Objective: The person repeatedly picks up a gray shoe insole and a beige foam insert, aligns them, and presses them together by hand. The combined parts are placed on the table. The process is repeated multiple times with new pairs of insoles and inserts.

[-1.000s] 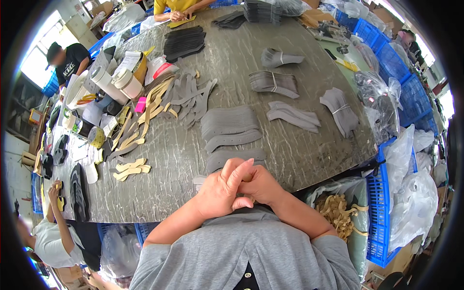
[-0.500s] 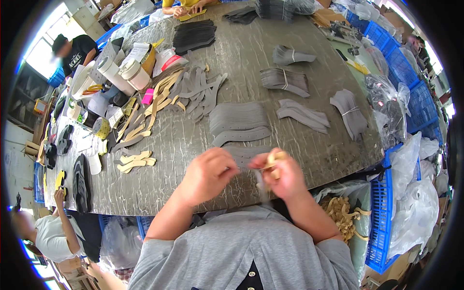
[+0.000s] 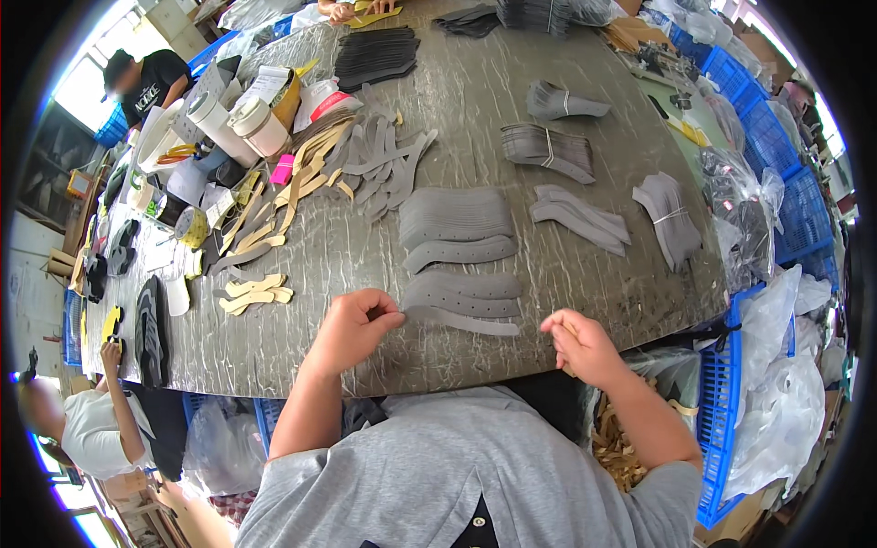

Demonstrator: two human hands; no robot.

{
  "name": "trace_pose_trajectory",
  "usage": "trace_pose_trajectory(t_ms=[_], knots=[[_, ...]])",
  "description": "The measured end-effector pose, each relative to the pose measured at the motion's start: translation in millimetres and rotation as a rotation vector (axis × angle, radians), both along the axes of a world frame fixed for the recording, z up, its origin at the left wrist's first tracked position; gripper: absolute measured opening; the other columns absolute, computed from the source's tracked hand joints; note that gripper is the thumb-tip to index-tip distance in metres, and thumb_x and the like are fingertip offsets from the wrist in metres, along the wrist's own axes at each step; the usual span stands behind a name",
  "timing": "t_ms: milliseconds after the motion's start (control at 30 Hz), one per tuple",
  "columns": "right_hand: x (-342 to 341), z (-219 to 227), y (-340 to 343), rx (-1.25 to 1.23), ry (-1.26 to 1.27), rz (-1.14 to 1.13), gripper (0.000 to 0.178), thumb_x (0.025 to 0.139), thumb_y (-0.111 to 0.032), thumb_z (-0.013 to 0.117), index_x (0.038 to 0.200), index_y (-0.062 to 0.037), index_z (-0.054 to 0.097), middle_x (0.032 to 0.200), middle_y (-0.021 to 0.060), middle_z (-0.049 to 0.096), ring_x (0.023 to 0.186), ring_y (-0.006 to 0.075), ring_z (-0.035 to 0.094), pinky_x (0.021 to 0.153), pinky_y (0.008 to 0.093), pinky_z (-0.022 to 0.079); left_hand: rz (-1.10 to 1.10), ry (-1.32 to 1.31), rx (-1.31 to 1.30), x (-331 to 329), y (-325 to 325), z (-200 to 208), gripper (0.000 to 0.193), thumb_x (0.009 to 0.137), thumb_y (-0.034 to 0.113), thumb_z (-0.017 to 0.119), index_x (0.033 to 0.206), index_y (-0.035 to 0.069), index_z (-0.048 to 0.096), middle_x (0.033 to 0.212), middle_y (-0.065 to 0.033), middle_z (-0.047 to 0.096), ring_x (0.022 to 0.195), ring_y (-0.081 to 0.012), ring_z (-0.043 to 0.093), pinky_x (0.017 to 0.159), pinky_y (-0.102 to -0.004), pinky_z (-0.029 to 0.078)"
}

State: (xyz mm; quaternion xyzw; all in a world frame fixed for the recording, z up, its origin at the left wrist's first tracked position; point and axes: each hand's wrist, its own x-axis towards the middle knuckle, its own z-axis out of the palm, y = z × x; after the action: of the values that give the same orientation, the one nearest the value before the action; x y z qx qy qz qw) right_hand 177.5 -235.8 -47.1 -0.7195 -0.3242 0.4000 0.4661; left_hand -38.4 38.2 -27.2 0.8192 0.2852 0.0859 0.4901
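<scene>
My left hand [image 3: 361, 329] is closed in a pinch at the left end of a curved grey strip [image 3: 470, 323], which lies at the front of the table. Just beyond it, overlapping grey strips with small holes [image 3: 466, 290] lie flat. Farther off is a neat fanned stack of grey strips [image 3: 457, 219]. My right hand [image 3: 585, 349] is apart from the strips, right of them near the table edge, its fingers curled. A bit of cream strip [image 3: 570, 370] shows under the fingers; most of it is hidden.
Tied grey bundles [image 3: 548, 151] lie at the right. Loose cream and grey strips [image 3: 306, 173] lie at the left, near white containers [image 3: 260, 128]. Cream scraps [image 3: 617, 447] fill a bag by my right arm, beside a blue crate [image 3: 713, 429]. Other people work around the table.
My hands have moved apart, the left leftward and the right rightward and down. The grey strip below the others now lies flat. The cream strip in my right hand is less visible.
</scene>
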Motion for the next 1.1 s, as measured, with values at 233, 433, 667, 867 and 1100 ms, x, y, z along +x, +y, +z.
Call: trace_pose_trajectory(t_ms=[233, 433, 667, 867, 1100], knots=[[-16.8, -27.7, 50.4, 0.173, 0.088, -0.208, 0.01, 0.09, -0.011, 0.068, 0.089, -0.0028, 0.063, 0.07, -0.005, 0.055, 0.063, 0.0035, 0.046, 0.057, 0.0221, 0.039, 0.016, 0.09, -0.049, 17.2, 5.5, -9.1, 0.011, 0.08, 0.01, 0.072, 0.082, 0.0, 0.067, 0.063, 0.0003, 0.058, 0.06, -0.0059, 0.049, 0.055, -0.0252, 0.041], [-15.3, -46.4, 59.0, 0.122, 0.011, -0.314, 0.009, 0.087, -0.008, 0.069, 0.092, -0.0001, 0.068, 0.071, -0.0021, 0.06, 0.064, 0.0044, 0.05, 0.057, 0.0234, 0.041, 0.045, 0.141, 0.044, 33.7, 10.5, -33.4, 0.015, 0.078, 0.013, 0.072, 0.085, 0.0, 0.07, 0.062, -0.0043, 0.062, 0.058, -0.0095, 0.054, 0.055, -0.0283, 0.044], [-23.7, -52.6, 62.8, 0.161, -0.041, -0.367, 0.019, 0.084, -0.003, 0.07, 0.102, 0.0005, 0.066, 0.077, 0.0026, 0.065, 0.068, 0.0064, 0.054, 0.062, 0.025, 0.046, 0.027, 0.222, 0.013, 35.1, 15.3, -38.4, 0.016, 0.077, 0.014, 0.073, 0.084, 0.0, 0.07, 0.061, -0.0058, 0.061, 0.057, -0.0113, 0.055, 0.055, -0.0297, 0.045], [-22.6, -56.5, 65.4, 0.084, -0.198, -0.359, 0.017, 0.082, -0.001, 0.07, 0.097, 0.0004, 0.063, 0.08, 0.0101, 0.068, 0.07, 0.0106, 0.06, 0.063, 0.0279, 0.048, 0.032, 0.225, 0.012, 35.5, 16.0, -40.8, 0.015, 0.077, 0.013, 0.073, 0.084, 0.0, 0.07, 0.063, -0.0066, 0.063, 0.059, -0.0118, 0.056, 0.056, -0.0297, 0.046], [-22.9, -57.3, 66.4, 0.09, -0.304, -0.357, 0.019, 0.08, -0.001, 0.071, 0.097, -0.0005, 0.063, 0.083, 0.014, 0.069, 0.071, 0.0177, 0.065, 0.064, 0.0311, 0.05, 0.019, 0.237, 0.035, 36.0, 16.4, -43.9, 0.016, 0.077, 0.014, 0.073, 0.085, -0.001, 0.071, 0.065, -0.0083, 0.065, 0.059, -0.0134, 0.058, 0.058, -0.0299, 0.048]])
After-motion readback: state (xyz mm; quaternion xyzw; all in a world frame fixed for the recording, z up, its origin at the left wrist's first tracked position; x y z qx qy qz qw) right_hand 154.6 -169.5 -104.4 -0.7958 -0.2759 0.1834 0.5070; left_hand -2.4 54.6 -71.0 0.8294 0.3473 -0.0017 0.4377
